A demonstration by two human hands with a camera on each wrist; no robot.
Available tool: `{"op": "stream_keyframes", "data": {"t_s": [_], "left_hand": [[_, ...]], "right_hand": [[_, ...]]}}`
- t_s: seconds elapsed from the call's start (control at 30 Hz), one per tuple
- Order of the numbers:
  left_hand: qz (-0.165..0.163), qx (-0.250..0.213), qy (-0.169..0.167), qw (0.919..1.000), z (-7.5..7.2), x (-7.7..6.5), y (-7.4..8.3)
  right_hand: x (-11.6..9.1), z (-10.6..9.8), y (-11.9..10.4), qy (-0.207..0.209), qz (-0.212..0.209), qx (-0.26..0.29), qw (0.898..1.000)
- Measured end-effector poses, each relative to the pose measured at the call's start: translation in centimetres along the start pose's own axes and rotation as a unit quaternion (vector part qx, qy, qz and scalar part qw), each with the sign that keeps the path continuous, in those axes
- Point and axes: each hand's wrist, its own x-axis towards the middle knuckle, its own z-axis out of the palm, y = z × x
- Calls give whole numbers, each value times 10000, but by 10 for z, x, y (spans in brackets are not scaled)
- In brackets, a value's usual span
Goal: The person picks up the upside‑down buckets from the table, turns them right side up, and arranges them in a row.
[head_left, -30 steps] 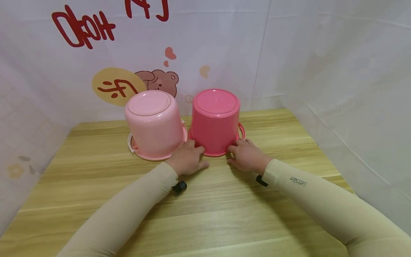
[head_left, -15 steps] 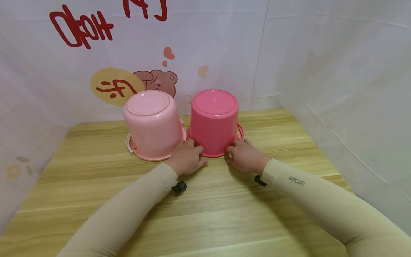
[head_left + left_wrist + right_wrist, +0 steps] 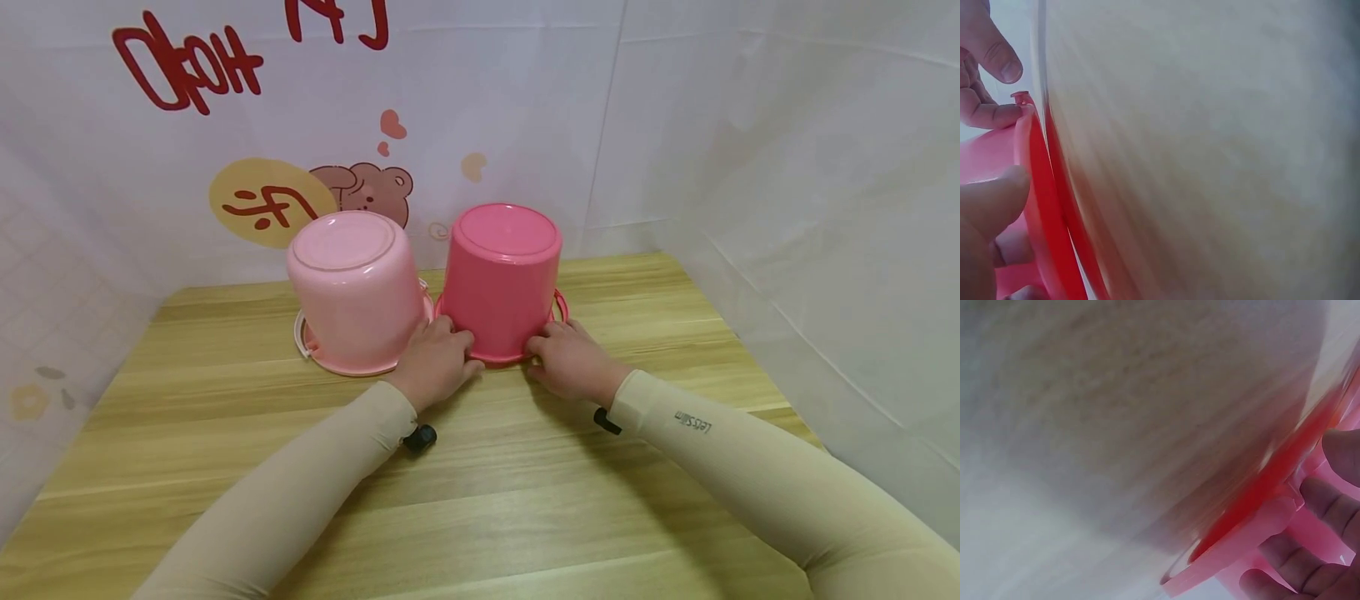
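A deep pink bucket stands upside down on the wooden table, its base leaning slightly back and right. My left hand grips its rim at the near left, and my right hand holds it at the near right. In the left wrist view, the thumb and fingers of the left hand lie on the red rim. The right wrist view has the right fingers beside the bucket's handle. Left of it, a light pink bucket is also upside down, partly overlapped by my left hand.
The light pink bucket's white handle sticks out at its left. White printed curtains enclose the table at the back and both sides. Near the left sleeve is a black wrist device.
The deep pink bucket has tipped a little, its base shifting up and right and its near rim rising slightly. My left hand has moved slightly up with it; the light pink bucket stays put.
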Motion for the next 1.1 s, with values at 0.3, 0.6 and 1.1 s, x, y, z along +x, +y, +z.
{"op": "stream_keyframes", "data": {"t_s": [0.3,0.6,1.1], "left_hand": [[-150,-40,282,9995,-5,1,2],[-99,-56,622,9980,-12,1,3],[-82,-490,820,9954,-29,-4,8]], "right_hand": [[-1,-2,-3,366,-61,-76,9993],[1,-7,-4,847,-34,-74,9964],[3,-18,-3,1623,-71,281,9863]]}}
